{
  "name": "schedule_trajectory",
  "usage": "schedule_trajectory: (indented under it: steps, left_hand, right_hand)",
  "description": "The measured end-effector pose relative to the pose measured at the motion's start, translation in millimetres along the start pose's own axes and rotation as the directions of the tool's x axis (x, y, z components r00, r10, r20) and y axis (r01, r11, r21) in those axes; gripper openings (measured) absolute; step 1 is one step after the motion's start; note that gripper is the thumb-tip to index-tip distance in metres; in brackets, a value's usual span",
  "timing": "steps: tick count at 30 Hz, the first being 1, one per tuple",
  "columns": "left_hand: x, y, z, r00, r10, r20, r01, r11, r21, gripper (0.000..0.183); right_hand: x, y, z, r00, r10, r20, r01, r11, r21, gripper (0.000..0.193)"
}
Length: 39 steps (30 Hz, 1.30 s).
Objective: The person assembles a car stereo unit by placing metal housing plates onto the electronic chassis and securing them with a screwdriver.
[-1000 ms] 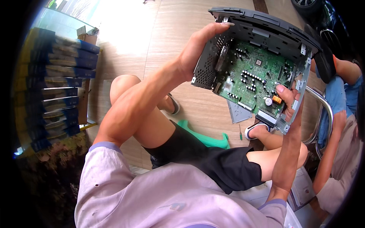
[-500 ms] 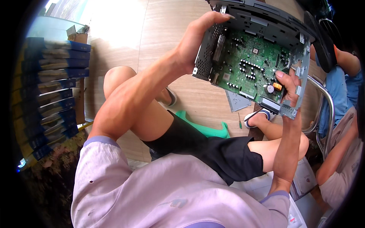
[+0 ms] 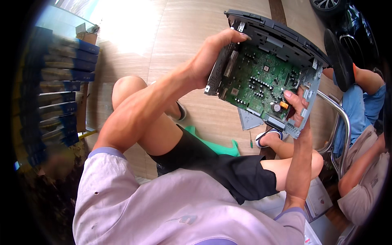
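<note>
Held up in front of me is an opened electronic unit with a grey metal chassis (image 3: 261, 30) and a black front panel on its far side. Its inside faces me, showing a green circuit board (image 3: 253, 73) with small capacitors, chips and an orange coil. My left hand (image 3: 208, 57) is closed round the perforated left side wall, its thumb over the top edge inside. On the right side my right hand (image 3: 299, 105) grips the chassis wall, with the thumb lying over the board's edge near the coil. The fingers beneath the unit are hidden.
On the floor lie a perforated metal plate (image 3: 250, 119) and a screwdriver (image 3: 251, 140). A green plastic piece (image 3: 216, 148) is by my legs. Stacked blue boxes (image 3: 69, 73) stand left. At right, another person's leg (image 3: 353, 110) is beside a chair's metal tube (image 3: 346, 122).
Both hands have brought the unit slightly down and to the left in the view, tilting it a little. More of its black front panel shows; the grip looks the same.
</note>
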State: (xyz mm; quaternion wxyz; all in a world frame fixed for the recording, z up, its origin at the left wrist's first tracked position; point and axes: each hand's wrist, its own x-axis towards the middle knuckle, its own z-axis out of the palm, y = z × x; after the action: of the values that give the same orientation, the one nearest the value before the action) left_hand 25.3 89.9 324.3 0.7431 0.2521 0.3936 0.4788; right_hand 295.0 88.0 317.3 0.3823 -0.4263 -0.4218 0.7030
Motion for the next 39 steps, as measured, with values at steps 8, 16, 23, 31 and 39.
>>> schedule_trajectory:
  steps: [8,16,23,31,39]
  left_hand:
    - [-4.2,-1.4,0.5,0.996,-0.082,-0.045,0.082,0.997,0.005,0.054]
    - [10.2,-12.4,5.1,0.996,-0.034,-0.087,0.041,0.996,0.076,0.05]
    - [9.6,-17.8,21.6,0.974,0.134,-0.183,-0.077,0.954,0.291,0.052]
    - [-10.8,-25.1,18.1,0.889,0.393,-0.235,-0.06,0.609,0.791,0.121]
    - [-41.3,-6.4,-6.5,0.948,0.285,-0.144,0.01,0.424,0.906,0.114]
  right_hand:
    - [1.1,10.7,-13.7,0.997,0.033,0.064,-0.03,0.998,-0.047,0.046]
    - [36.5,76.0,-119.4,0.95,0.179,0.257,-0.266,0.896,0.356,0.043]
    - [95.1,170.9,-147.8,0.784,0.521,-0.339,-0.55,0.835,0.013,0.03]
    - [120.1,274.2,-99.2,0.753,0.548,-0.365,-0.651,0.701,-0.291,0.04]
    - [123.5,293.2,-80.9,0.771,0.477,-0.421,-0.634,0.632,-0.445,0.05]
